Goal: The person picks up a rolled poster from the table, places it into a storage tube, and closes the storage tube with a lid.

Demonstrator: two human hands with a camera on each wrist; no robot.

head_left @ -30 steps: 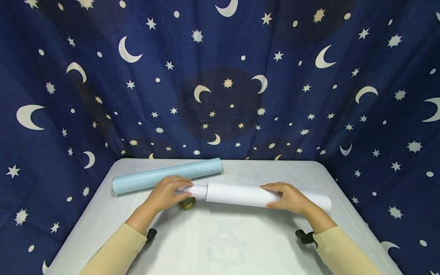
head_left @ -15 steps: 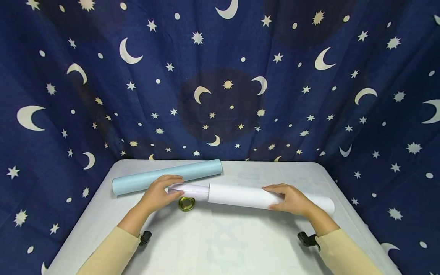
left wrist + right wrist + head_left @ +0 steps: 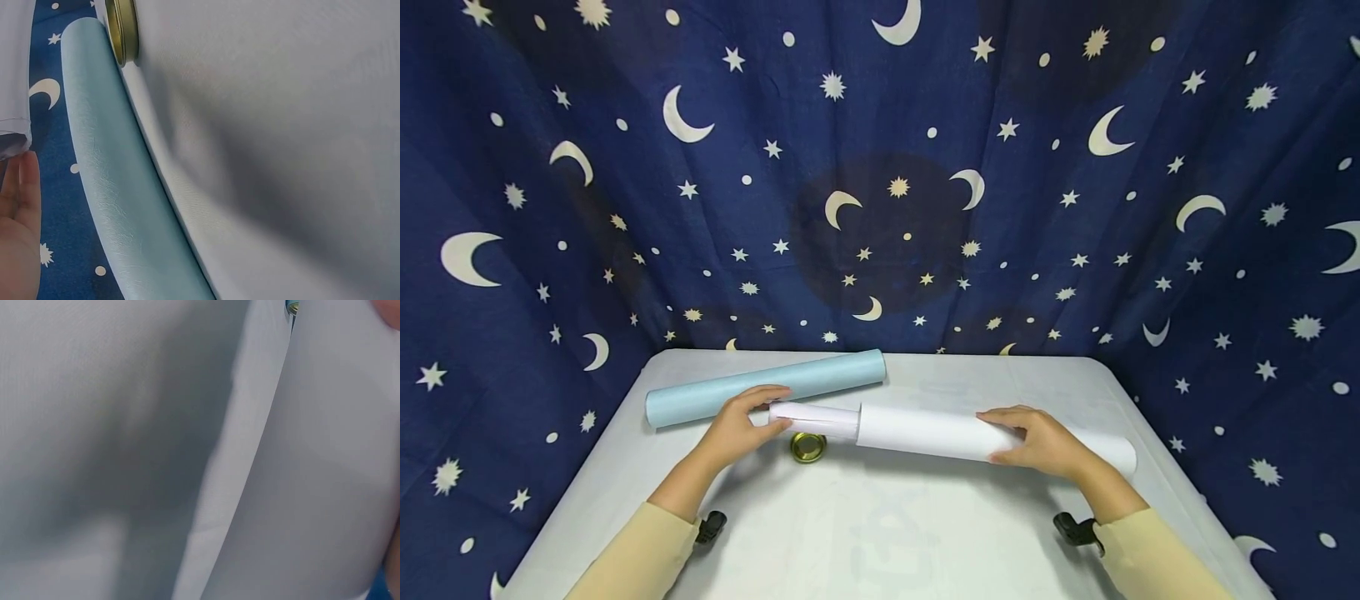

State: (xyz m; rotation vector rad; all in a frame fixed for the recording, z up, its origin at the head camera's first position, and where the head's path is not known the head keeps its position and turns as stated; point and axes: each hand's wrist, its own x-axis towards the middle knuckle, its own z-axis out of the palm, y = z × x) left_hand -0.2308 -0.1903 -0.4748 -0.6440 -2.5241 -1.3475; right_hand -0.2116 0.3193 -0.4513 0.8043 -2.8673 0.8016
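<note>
In the head view my right hand (image 3: 1037, 440) grips a long white tube (image 3: 917, 430) near its right part, from above, with thumb and fingers on either side. Out of the tube's left end sticks a thinner roll of white paper (image 3: 823, 419), with a seam along it. My left hand (image 3: 737, 429) pinches the outer end of this paper roll between thumb and fingers. In the left wrist view the fingers (image 3: 28, 187) touch the roll's open end. The white tube (image 3: 312, 462) fills much of the right wrist view, where most of the hand is cut off.
A light blue roll (image 3: 700, 401) lies slanted behind my left hand on the white table (image 3: 895, 533). A round gold lid (image 3: 807, 447) is just in front of the paper roll. A dark blue curtain (image 3: 1037, 317) with moons and stars surrounds the table's back and sides.
My left hand has moved left, and more of the paper roll shows outside the tube. The right hand and the white tube have shifted slightly to the right.
</note>
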